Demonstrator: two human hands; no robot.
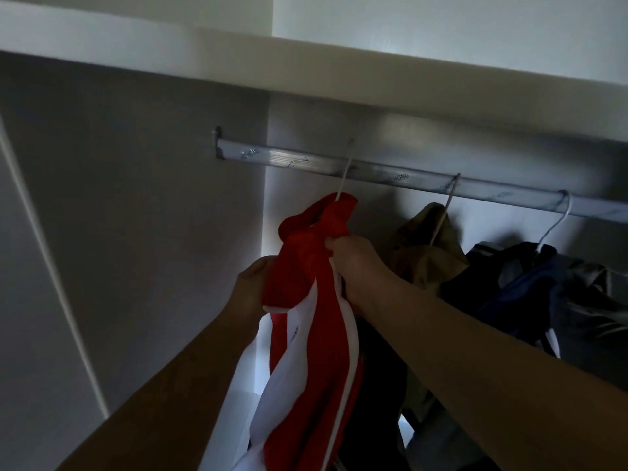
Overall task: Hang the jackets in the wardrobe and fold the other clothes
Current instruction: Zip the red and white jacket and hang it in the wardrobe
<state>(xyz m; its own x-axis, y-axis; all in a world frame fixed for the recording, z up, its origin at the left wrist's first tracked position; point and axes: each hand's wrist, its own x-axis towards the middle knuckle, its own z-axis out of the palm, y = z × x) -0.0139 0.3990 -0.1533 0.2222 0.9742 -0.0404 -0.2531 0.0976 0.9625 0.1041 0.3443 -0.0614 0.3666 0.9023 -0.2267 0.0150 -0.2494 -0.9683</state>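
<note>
A silver metal wardrobe rail (pixel 306 160) runs from a bracket on the left wall down towards the right, beneath a white shelf board (pixel 339 73). Three white wire hangers meet it. The left hanger (pixel 344 180) carries a red and white jacket (pixel 299 266); whether its hook rests on the rail is unclear. The middle hanger (pixel 448 202) holds an olive-tan jacket (pixel 421 253). The right hanger (pixel 557 222) holds a dark navy jacket (pixel 530 280).

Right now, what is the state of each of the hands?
Left hand: grips the red and white jacket at its side.
Right hand: grips the same jacket near its top.
</note>
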